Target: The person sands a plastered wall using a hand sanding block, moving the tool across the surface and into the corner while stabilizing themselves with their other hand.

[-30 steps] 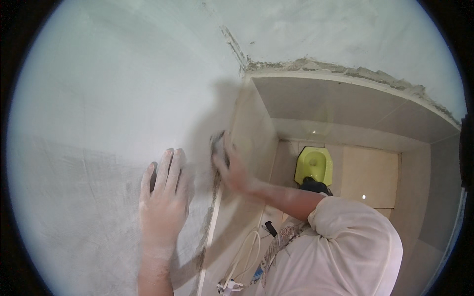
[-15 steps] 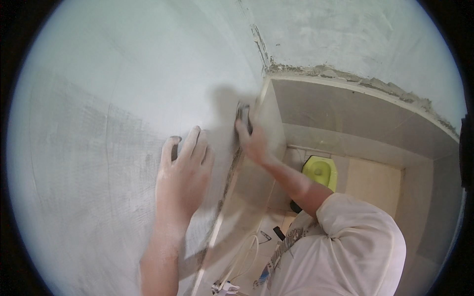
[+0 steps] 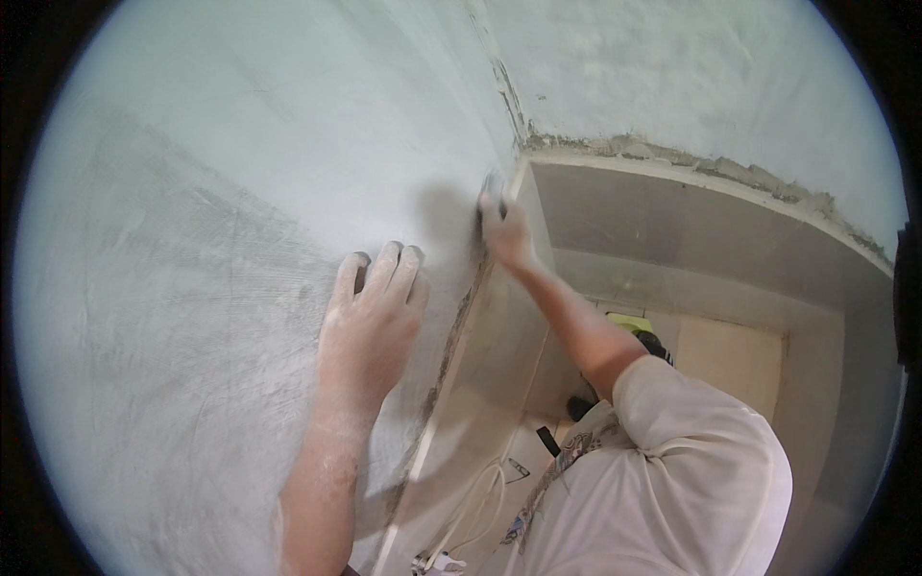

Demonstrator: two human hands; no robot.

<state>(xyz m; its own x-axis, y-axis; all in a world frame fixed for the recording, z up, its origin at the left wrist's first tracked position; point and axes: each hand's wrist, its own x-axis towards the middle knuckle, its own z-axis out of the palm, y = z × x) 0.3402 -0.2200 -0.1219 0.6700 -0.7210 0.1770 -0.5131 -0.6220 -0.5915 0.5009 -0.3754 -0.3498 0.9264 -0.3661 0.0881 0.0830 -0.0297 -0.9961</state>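
My left hand [image 3: 373, 322], dusted with pale powder, rests against the smooth grey-white plastered wall [image 3: 221, 240], fingers stretched upward. A dark patch shows between its first two fingers; whether that is a thing or a shadow cannot be made out. Farther right, my right hand [image 3: 506, 235] is closed round a small grey flat tool [image 3: 492, 185], blurred by motion. The tool is pressed at the wall's edge, beside the pale frame [image 3: 523, 182] of a recessed opening. My fingers cover most of the tool.
Rough mortar [image 3: 672, 158] runs along the opening's upper edge. Below, past my right arm, a yellow-green squat pan [image 3: 626, 322] is partly covered, with a dark object beside it. Lower down hang a pale looped hose [image 3: 495, 509] and a white fitting [image 3: 447, 562].
My right hand has moved up and slightly right along the wall's edge with the tool. The left hand has shifted a little right. My arm now covers more of the squat pan.
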